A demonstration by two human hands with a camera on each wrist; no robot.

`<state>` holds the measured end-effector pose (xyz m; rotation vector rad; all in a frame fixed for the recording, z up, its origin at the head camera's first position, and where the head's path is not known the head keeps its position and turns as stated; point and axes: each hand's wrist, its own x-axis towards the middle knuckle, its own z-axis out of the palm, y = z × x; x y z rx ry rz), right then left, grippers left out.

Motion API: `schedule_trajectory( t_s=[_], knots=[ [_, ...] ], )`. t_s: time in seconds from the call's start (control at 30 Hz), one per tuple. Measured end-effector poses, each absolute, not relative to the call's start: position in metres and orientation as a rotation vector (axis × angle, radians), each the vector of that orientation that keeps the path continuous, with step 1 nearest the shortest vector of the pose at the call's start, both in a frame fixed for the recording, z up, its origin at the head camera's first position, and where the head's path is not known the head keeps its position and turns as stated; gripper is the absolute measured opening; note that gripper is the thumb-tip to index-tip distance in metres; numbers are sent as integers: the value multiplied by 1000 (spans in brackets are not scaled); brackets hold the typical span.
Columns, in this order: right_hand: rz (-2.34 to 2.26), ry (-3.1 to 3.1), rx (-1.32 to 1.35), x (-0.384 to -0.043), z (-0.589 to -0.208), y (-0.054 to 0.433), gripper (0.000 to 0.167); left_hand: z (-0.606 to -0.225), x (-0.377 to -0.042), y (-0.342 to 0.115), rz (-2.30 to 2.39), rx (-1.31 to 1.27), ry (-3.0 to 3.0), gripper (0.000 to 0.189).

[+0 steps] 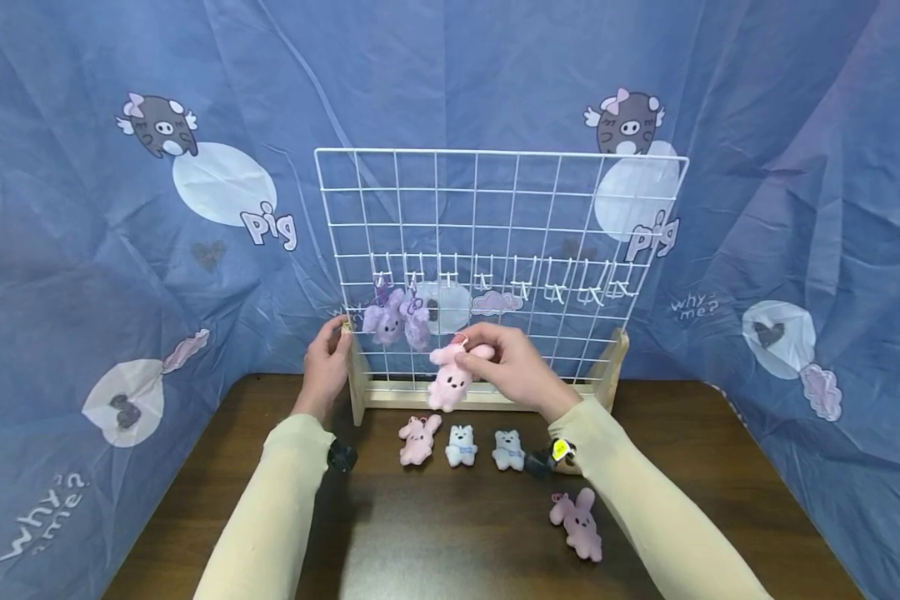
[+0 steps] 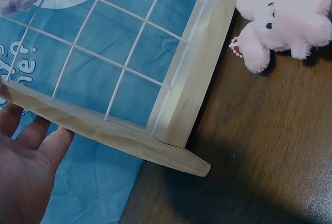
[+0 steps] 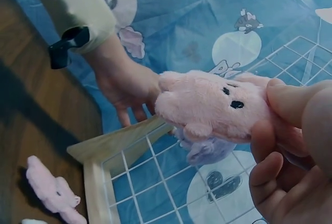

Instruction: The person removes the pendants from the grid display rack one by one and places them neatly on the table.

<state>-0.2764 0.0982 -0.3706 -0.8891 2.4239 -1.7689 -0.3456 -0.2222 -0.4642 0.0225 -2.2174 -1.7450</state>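
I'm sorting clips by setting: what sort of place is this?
Probably an indoor staged workspace, though the room beyond is hidden: a printed cloth surrounds the back of a brown table, where a wire rack stands.

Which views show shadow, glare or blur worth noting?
Head: faint sheen on the dark-brown wood-grain tabletop, no obvious blur; left wrist: dark shadow on the tabletop near the pale wooden stand; right wrist: shadow across the tabletop at left, while the fuzzy pink plush toy shows clear black eyes.
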Motion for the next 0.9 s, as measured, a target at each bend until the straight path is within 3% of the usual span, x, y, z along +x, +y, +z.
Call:
schedule_trajectory(
  t_s=[0.9],
  knots=[
    [-1593,2469,-858,-265,-413,131,14,-464,-344,-221,-1725,36,-2232,39]
  ],
)
